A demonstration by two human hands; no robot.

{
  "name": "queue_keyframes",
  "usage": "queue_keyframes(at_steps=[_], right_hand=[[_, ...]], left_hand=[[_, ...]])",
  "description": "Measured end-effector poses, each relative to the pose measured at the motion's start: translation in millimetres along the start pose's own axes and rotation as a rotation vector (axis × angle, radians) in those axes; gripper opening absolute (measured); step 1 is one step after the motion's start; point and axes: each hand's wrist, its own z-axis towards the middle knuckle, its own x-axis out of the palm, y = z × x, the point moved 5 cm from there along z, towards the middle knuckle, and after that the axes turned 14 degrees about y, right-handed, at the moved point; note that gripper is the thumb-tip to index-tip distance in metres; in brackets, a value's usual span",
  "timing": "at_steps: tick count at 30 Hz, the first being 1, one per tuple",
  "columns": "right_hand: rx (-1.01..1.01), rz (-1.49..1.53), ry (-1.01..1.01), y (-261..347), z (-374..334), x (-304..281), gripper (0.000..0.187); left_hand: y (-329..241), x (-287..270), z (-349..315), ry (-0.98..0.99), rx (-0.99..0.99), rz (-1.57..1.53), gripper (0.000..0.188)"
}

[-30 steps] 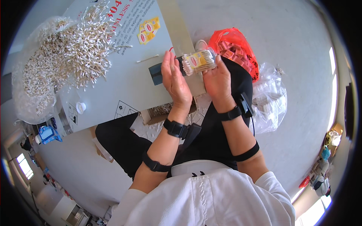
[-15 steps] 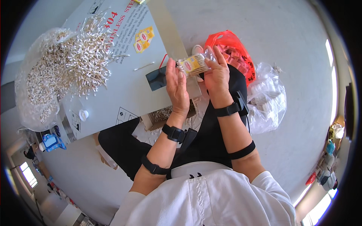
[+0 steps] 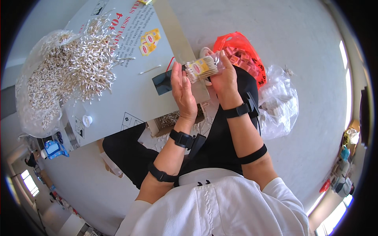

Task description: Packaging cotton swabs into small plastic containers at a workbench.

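Note:
A clear pack of cotton swabs (image 3: pixel 202 69) with a yellow label is held up between my hands, past the table's right edge. My right hand (image 3: pixel 226 80) is closed on its right end, where the clear plastic bunches by the fingers. My left hand (image 3: pixel 184 94) has its fingers stretched out, its palm side against the pack's left end by the white tips. On the table (image 3: pixel 118 112), a dark rectangular piece (image 3: pixel 162 82) lies beside my left hand. One loose cotton swab (image 3: pixel 150 69) is a little farther left.
Left on the table, a large heap of cotton swabs (image 3: pixel 92 59) spills from a clear bag (image 3: pixel 27 114). Yellow labels (image 3: pixel 150 41) lie farther back. A red bag (image 3: pixel 236 38) of pink packs and a clear bag (image 3: pixel 279 102) stand at right. Below the table edge is a swab box (image 3: pixel 157 129).
The right hand's fingers have folded in from outstretched to closed around the pack's plastic end. The left hand has shifted very slightly left; the pack stays about where it was.

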Motion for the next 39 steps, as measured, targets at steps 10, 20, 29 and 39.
queue_keyframes(at_steps=[10, 20, 29, 39], right_hand=[[-0.025, -0.089, 0.134, -14.7, -22.5, 25.2, 0.03], [-0.045, -0.1, 0.123, -19.4, -23.1, 22.7, 0.04], [-0.038, -0.143, 0.14, -18.1, -25.7, 29.8, 0.042], [-0.021, 0.088, 0.19, -17.7, -18.7, 21.3, 0.047]], left_hand=[[4.5, -1.9, 5.7, -0.13, 0.065, -0.114, 0.072], [4.3, 8.9, 2.9, -0.131, 0.001, -0.122, 0.076], [8.0, 27.6, 13.0, -0.109, -0.031, -0.416, 0.071], [-0.6, 10.5, -2.6, -0.134, -0.213, -0.354, 0.064]])
